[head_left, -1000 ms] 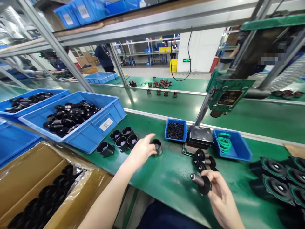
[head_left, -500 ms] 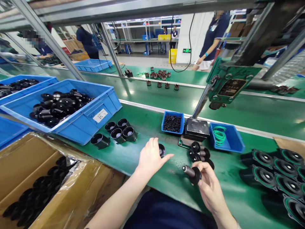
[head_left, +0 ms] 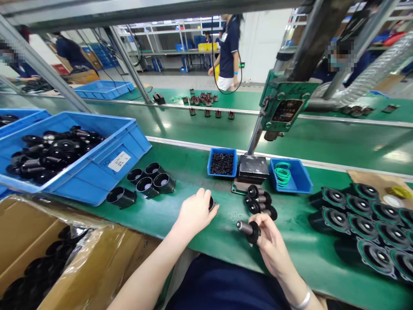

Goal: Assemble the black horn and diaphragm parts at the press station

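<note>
I'm looking at a factory assembly line. A long green-topped workbench (head_left: 155, 217) runs across my view, with metal rails along its far edge and a steel overhead frame (head_left: 145, 13) above. A green bench press (head_left: 287, 105) stands at that edge, near blue parts bins (head_left: 222, 162) of small black rings and rows of matching black housings (head_left: 361, 224) (the repetition says plenty). Beyond, people in navy shirts (head_left: 230, 45) stand or sit near more benches, and a green exit sign (head_left: 241, 65) glows on a white pillar (head_left: 263, 47).
</note>
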A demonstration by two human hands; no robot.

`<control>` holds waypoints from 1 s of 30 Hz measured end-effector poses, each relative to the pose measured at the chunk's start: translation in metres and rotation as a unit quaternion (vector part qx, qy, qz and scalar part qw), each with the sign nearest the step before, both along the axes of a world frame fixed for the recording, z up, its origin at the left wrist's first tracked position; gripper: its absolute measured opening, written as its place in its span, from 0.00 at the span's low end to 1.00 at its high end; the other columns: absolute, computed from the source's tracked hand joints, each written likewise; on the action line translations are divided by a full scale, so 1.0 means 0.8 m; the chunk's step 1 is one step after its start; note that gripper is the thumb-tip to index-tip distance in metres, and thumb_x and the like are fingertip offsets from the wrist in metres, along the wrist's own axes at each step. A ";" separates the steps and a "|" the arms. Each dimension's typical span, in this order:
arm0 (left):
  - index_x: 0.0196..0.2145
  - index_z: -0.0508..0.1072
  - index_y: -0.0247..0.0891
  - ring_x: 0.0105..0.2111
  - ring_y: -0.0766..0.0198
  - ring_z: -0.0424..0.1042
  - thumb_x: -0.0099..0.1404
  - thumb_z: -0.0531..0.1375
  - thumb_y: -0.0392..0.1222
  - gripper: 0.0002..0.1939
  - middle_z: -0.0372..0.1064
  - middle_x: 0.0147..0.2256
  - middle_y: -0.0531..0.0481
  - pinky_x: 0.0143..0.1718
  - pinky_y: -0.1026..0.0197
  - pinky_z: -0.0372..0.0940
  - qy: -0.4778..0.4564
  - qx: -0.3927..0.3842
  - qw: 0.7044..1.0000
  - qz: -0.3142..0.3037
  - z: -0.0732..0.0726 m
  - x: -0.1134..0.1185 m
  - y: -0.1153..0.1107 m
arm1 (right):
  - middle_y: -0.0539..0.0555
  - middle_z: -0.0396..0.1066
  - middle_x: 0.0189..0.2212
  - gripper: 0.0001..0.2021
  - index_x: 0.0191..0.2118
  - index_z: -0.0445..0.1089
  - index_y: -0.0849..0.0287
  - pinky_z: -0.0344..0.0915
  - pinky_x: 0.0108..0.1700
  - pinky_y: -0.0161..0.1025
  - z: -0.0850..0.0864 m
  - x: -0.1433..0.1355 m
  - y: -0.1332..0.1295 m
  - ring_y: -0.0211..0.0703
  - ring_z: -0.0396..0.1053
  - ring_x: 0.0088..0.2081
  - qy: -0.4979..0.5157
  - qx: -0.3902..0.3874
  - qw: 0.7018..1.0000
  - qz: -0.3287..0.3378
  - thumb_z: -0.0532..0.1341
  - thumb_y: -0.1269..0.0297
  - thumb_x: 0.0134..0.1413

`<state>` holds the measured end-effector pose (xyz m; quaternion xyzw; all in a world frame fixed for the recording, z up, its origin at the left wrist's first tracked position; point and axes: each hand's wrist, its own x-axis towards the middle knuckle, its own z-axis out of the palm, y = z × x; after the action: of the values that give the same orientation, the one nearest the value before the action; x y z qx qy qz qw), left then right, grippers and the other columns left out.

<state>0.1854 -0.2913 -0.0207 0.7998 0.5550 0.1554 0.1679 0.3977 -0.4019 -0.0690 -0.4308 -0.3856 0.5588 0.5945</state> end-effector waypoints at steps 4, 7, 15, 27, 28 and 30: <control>0.41 0.70 0.42 0.30 0.61 0.67 0.65 0.58 0.55 0.15 0.68 0.34 0.50 0.31 0.63 0.61 -0.341 -0.192 0.920 -0.013 0.001 0.000 -0.013 | 0.50 0.58 0.36 0.17 0.38 0.60 0.54 0.64 0.28 0.31 0.015 -0.008 0.001 0.36 0.57 0.31 0.028 -0.007 1.000 0.011 0.66 0.52 0.52; 0.41 0.69 0.40 0.27 0.65 0.64 0.64 0.58 0.59 0.20 0.67 0.32 0.51 0.27 0.65 0.58 -0.509 -0.314 0.801 -0.006 -0.003 0.008 -0.027 | 0.49 0.58 0.34 0.18 0.37 0.59 0.54 0.64 0.27 0.30 0.023 -0.014 0.003 0.35 0.57 0.29 0.052 -0.002 0.999 0.011 0.67 0.52 0.50; 0.42 0.68 0.40 0.36 0.60 0.66 0.66 0.58 0.53 0.15 0.66 0.38 0.49 0.40 0.61 0.61 -0.433 -0.224 0.870 -0.075 -0.005 0.025 -0.043 | 0.46 0.52 0.31 0.13 0.35 0.56 0.55 0.56 0.30 0.29 0.023 -0.029 0.013 0.33 0.53 0.30 -0.034 0.026 0.999 0.012 0.61 0.73 0.45; 0.53 0.65 0.43 0.55 0.50 0.66 0.62 0.63 0.52 0.25 0.66 0.52 0.43 0.57 0.50 0.62 -0.429 -0.182 0.869 -0.169 -0.055 0.008 -0.029 | 0.54 0.61 0.40 0.09 0.38 0.63 0.58 0.62 0.38 0.35 0.109 -0.007 0.048 0.39 0.62 0.36 -0.588 0.220 0.770 0.114 0.58 0.74 0.49; 0.55 0.64 0.43 0.56 0.49 0.66 0.58 0.67 0.48 0.30 0.66 0.54 0.43 0.58 0.50 0.61 -0.390 -0.203 0.880 -0.176 -0.056 0.002 -0.022 | 0.55 0.61 0.40 0.08 0.39 0.64 0.59 0.62 0.37 0.36 0.110 -0.012 0.054 0.40 0.62 0.35 -0.632 0.241 0.724 0.134 0.58 0.73 0.51; 0.59 0.61 0.44 0.57 0.49 0.67 0.53 0.70 0.41 0.38 0.66 0.56 0.44 0.59 0.49 0.62 -0.337 -0.216 0.903 -0.159 -0.059 -0.007 -0.014 | 0.55 0.63 0.38 0.06 0.39 0.65 0.61 0.62 0.36 0.37 0.109 -0.022 0.066 0.41 0.62 0.33 -0.690 0.277 0.645 0.174 0.59 0.69 0.54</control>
<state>0.1799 -0.3028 -0.0678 0.7213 0.3509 0.2630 0.5361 0.3799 -0.3487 0.0183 -0.4320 -0.8890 0.0602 0.1394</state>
